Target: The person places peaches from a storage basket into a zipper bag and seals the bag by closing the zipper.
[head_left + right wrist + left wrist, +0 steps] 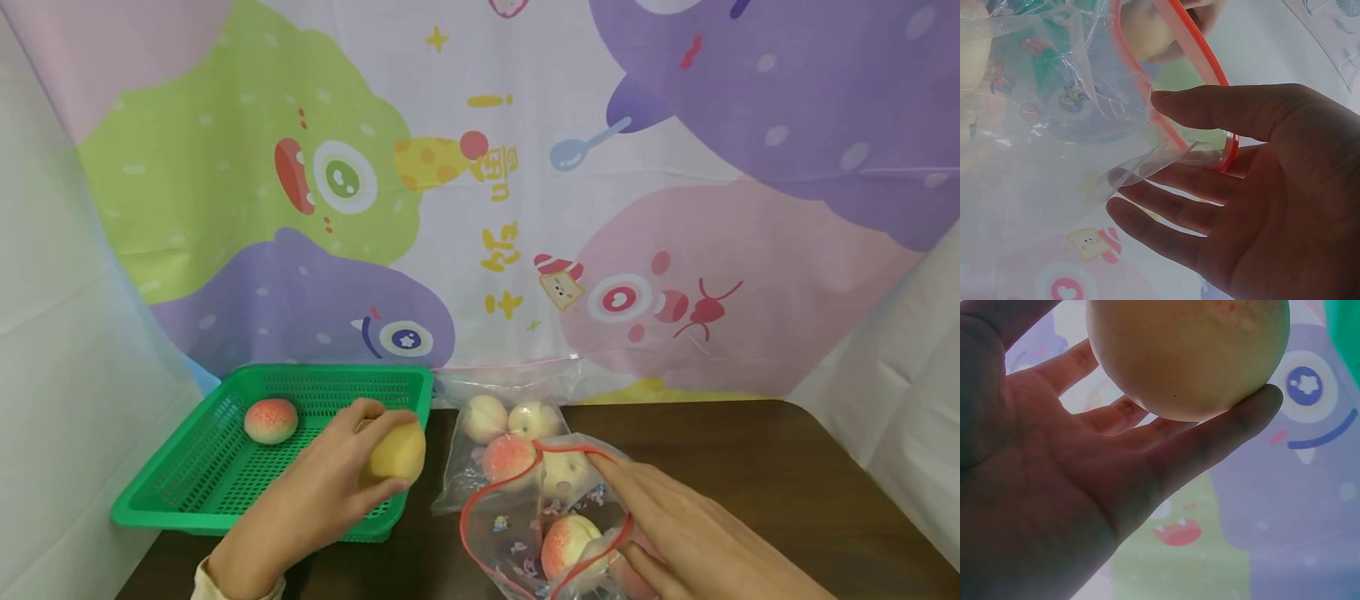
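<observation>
My left hand (322, 475) grips a pale yellow peach (403, 454) between thumb and fingers, over the basket's right side. The left wrist view shows red speckles on this peach (1188, 356). With my right hand (682, 525) I hold the red-edged mouth of a clear zip bag (480, 542), thumb on one side and fingers on the other in the right wrist view. The mouth gapes. Inside the bag lies a red-and-cream peach (570, 546), and another reddish one is partly hidden by my right hand.
A green plastic basket (168, 522) on the left holds one red-speckled peach (271, 421). Behind the zip bag, a second clear bag (452, 492) with several peaches lies on the dark brown table (757, 467). A cartoon-print cloth (525, 225) hangs at the back.
</observation>
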`<state>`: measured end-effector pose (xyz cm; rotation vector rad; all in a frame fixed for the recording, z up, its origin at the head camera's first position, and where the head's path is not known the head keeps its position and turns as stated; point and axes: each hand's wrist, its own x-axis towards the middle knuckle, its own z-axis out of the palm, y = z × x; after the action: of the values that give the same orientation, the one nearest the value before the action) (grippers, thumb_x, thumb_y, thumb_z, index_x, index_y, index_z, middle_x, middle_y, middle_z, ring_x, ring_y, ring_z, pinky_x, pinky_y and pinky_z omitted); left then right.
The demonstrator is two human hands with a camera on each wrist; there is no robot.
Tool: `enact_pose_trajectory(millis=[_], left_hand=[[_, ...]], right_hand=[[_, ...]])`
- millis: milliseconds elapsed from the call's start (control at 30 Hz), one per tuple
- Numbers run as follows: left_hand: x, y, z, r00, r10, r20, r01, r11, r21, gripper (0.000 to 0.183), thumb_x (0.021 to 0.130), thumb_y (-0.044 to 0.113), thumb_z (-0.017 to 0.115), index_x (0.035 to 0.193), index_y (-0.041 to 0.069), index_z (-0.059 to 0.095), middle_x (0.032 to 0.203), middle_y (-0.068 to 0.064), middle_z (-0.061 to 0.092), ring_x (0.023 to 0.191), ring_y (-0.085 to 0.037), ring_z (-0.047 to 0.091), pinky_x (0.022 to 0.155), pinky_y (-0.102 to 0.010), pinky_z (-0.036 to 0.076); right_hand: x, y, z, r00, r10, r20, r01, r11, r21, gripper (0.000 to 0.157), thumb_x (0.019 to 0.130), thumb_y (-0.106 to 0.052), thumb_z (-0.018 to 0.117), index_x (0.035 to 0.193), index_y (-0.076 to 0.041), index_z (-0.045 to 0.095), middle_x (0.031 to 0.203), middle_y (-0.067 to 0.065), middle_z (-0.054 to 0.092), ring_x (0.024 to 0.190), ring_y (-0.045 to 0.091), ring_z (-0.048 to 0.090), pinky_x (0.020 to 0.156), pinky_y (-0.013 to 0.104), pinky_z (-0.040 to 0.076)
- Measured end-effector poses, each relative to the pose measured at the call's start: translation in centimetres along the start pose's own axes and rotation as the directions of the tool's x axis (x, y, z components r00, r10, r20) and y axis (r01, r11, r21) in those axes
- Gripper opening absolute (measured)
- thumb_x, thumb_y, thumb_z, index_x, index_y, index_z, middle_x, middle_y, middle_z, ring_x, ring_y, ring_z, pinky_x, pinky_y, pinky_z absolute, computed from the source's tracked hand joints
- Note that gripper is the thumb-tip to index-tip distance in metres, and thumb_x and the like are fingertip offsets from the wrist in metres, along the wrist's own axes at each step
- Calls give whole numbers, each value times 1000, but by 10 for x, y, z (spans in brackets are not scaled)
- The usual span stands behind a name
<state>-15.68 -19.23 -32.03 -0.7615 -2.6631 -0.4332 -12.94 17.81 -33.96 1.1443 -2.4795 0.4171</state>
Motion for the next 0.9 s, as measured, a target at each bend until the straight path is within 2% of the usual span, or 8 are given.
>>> enact_pose_trajectory(millis=[133,233,367,467,533,667,733,900], left_hand=[[-4,11,-4,998,51,-31,-50,998,37,64,77,23,87,133,20,58,117,-2,54,100,-16,56,76,-32,53],[-7,20,-7,993,102,-59,-99,994,45,64,77,25,87,134,21,57,119,-2,53,101,-15,55,77,-31,53],[-10,32,-11,991,123,-61,-123,992,7,67,78,25,86,137,25,54,122,-2,51,102,-14,54,72,-26,53],[-12,40,-14,988,137,-68,-139,990,-19,71,78,25,87,140,25,52,125,-2,51,102,-14,55,69,-24,54],[-12,45,-15,982,167,-93,-169,985,-18,72,78,26,87,141,24,52,127,-2,52,104,-14,56,69,-24,54],[-11,52,-15,949,265,-171,-267,964,13,70,78,29,86,139,18,54,128,-2,53,108,-15,57,73,-27,56],[-9,56,-16,935,300,-189,-301,953,22,68,80,32,85,138,17,54,129,-1,53,111,-15,57,75,-30,56],[-7,66,-20,927,321,-194,-326,945,8,61,87,44,76,138,19,54,132,0,53,116,-17,56,77,-30,57]], right_hand=[[1,-2,-4,998,39,40,-40,999,17,88,83,-15,67,159,-20,23,152,-20,35,126,-5,42,103,13,35],[0,-2,-3,999,30,32,-31,999,10,89,82,-15,69,159,-19,23,151,-18,36,126,-3,44,103,16,38],[0,-1,-3,1000,4,12,-4,1000,-1,92,80,-12,70,159,-17,24,151,-14,38,126,1,46,103,15,36],[0,-1,-3,1000,-3,19,3,1000,16,90,81,-12,68,159,-15,22,153,-12,37,130,3,45,108,12,28],[0,-1,-3,1000,0,24,0,1000,17,89,82,-13,68,159,-15,22,153,-12,36,129,3,45,107,12,28],[0,-2,-4,1000,7,23,-8,1000,10,88,83,-15,69,159,-16,23,153,-14,37,126,0,45,104,13,33],[0,-1,-3,1000,5,17,-5,1000,0,89,82,-15,70,159,-16,24,152,-14,38,122,-1,46,101,13,35],[-2,0,-2,1000,1,12,-1,999,-32,93,78,-13,71,158,-14,24,150,-12,41,114,-3,47,92,15,42]])
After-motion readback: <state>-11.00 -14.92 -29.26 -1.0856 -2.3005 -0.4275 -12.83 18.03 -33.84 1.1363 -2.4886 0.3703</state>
